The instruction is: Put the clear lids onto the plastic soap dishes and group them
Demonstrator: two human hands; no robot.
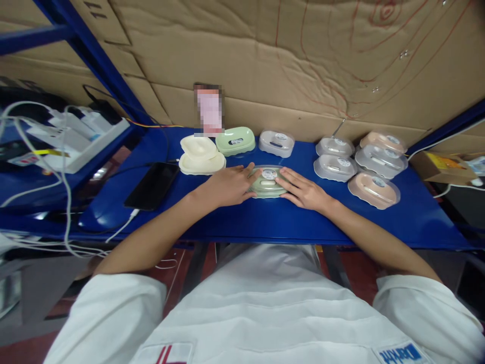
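Note:
A green soap box with a clear domed lid and a round white label sits on the blue tabletop in front of me. My left hand grips its left end, fingers over the lid's edge and thumb low at the near side. From the right end, my right hand holds it too, fingers laid along the lid's side. Just behind stand an open green soap box and a pale grey soap box. Cream soap box parts lie to the left, one resting on the other.
Several lidded soap boxes in grey and peach are grouped at the right, some stacked. A black phone with a white cable lies at the left. A blurred-out upright object leans on the cardboard wall. Power strips and cables crowd the far left.

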